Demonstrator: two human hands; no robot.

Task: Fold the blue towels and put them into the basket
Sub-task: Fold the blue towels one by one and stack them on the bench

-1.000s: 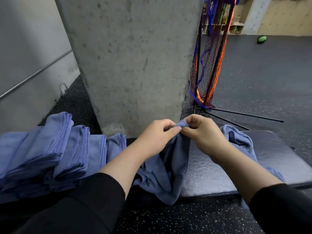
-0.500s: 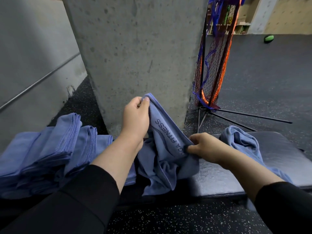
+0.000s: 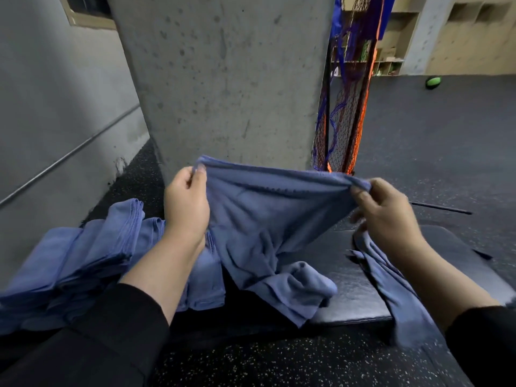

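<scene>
A blue towel (image 3: 268, 219) is stretched by its top edge between both hands, above a black padded bench (image 3: 354, 291). My left hand (image 3: 185, 208) pinches its left corner and my right hand (image 3: 385, 216) pinches its right corner. The towel's lower part hangs crumpled onto the bench. A second loose blue towel (image 3: 402, 297) drapes over the bench under my right forearm. A pile of folded blue towels (image 3: 83, 255) lies to the left. No basket is in view.
A concrete pillar (image 3: 223, 79) stands straight ahead, with a grey wall (image 3: 55, 107) on the left. A netted frame (image 3: 346, 107) with black legs leans at the pillar's right. Dark speckled floor (image 3: 432, 141) spreads right, with a green ball (image 3: 432, 81) far off.
My hands have moved apart and upward, spreading the towel's top edge wide. One second ago they pinched it together at the centre.
</scene>
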